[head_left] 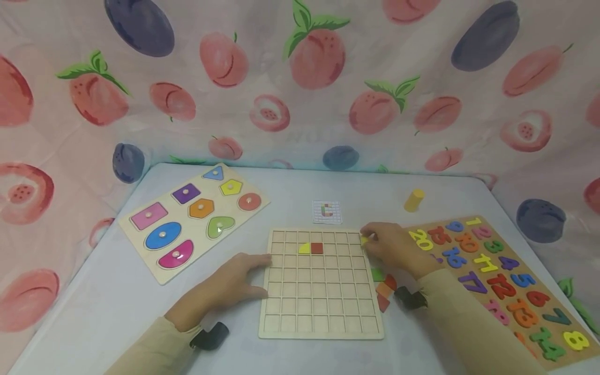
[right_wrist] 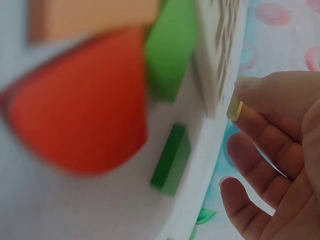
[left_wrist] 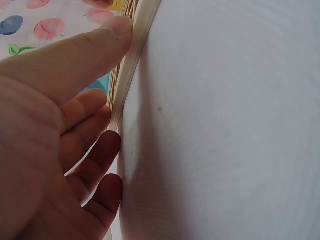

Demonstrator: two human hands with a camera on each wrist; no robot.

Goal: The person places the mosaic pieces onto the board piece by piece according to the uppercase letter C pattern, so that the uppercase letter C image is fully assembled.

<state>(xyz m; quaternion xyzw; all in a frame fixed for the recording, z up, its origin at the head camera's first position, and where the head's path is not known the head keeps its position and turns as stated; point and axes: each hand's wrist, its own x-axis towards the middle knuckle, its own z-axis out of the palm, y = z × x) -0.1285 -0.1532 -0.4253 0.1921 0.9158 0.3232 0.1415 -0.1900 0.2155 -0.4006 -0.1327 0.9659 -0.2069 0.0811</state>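
Note:
A wooden grid board lies in front of me, with a yellow quarter-circle piece and a red square piece side by side in its second row. My left hand rests at the board's left edge, thumb and fingers extended against the rim. At the upper right corner, my right hand pinches a small yellow piece between thumb and index finger. Below that hand, beside the board, lie a red rounded piece, a light green piece, a dark green piece and an orange piece.
A small card with a coloured grid pattern lies behind the board. Further right stands a yellow cylinder. A knobbed shape puzzle is on the left; a number puzzle lies on the right, partly under my right arm.

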